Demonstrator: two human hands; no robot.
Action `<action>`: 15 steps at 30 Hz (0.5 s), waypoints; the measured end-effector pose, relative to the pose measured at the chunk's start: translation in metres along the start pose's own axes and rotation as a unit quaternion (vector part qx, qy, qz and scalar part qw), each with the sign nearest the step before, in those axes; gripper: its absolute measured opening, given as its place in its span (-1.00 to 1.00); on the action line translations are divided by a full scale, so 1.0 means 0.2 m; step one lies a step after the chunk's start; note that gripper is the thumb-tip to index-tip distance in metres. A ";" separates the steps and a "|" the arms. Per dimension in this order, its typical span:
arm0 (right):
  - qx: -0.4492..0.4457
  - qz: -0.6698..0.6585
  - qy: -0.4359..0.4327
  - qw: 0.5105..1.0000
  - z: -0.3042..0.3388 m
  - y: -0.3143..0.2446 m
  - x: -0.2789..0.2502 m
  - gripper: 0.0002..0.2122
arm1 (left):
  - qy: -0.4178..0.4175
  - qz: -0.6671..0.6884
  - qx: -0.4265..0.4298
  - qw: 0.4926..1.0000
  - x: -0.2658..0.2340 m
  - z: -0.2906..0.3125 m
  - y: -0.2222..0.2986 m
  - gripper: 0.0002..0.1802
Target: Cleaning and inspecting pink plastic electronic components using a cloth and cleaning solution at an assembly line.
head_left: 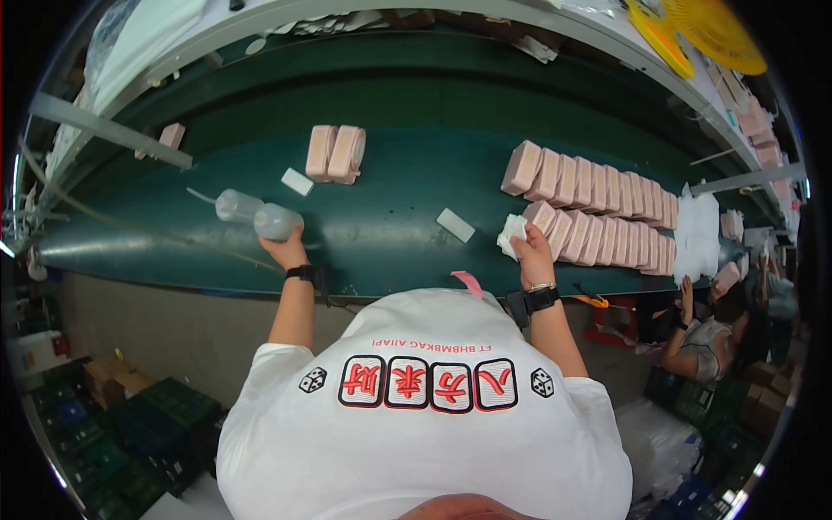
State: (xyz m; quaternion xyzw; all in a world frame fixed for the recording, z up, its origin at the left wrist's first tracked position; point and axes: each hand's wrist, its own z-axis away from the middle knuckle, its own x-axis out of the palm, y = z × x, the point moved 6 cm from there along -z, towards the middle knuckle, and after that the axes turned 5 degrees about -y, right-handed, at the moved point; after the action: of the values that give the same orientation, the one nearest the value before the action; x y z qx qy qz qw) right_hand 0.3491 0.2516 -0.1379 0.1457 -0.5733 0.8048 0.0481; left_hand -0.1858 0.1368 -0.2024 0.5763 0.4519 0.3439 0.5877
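Translucent bottle (279, 223): I have it on the left part of the green work surface (390, 247), just beside a second bottle (238, 206) with a thin spout pointing left. The person's left hand (288, 250) grasps its near side; the far fingertips are hidden behind it, and I can't tell from up here whether it stands straight or leans. The right hand (535, 253) pinches a crumpled white cloth (512, 235) between thumb and fingers, right at the near end of the front row of pink cases (598, 240).

For writing, I get the white shirt (425, 442): large red characters in four black-edged tiles, dice drawings either side, and a small red line above, all inverted to me. Faint marks on the pink case tops are too small for me to read.

A white sheet (696, 234) hides whatever lies under it. At far right, a co-worker's arm (689, 299) shows, the body partly cut off by the dark fisheye rim.
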 end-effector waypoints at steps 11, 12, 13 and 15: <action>-0.007 -0.084 0.097 0.992 0.14 -0.07 -0.16 -0.75 | -0.448 -0.072 0.086 0.887 1.07 0.40 0.51 -0.19; -0.001 -0.108 0.096 0.990 0.16 -0.09 -0.17 -0.76 | -0.456 -0.063 0.094 0.883 1.15 0.34 0.58 -0.19; -0.013 -0.108 0.103 0.989 0.19 -0.12 -0.17 -0.76 | -0.412 -0.206 0.256 0.850 1.21 0.29 0.70 -0.16; -0.022 -0.052 0.122 0.991 0.25 -0.17 -0.19 -0.79 | -0.345 -0.329 0.415 0.775 1.32 0.23 0.81 -0.12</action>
State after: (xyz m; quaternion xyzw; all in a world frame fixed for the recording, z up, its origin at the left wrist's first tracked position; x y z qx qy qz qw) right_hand 0.4023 0.2198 -0.1034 0.0748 -0.5723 0.8002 0.1627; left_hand -0.0304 0.3799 -0.0808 0.6604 0.4800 -0.3126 0.4856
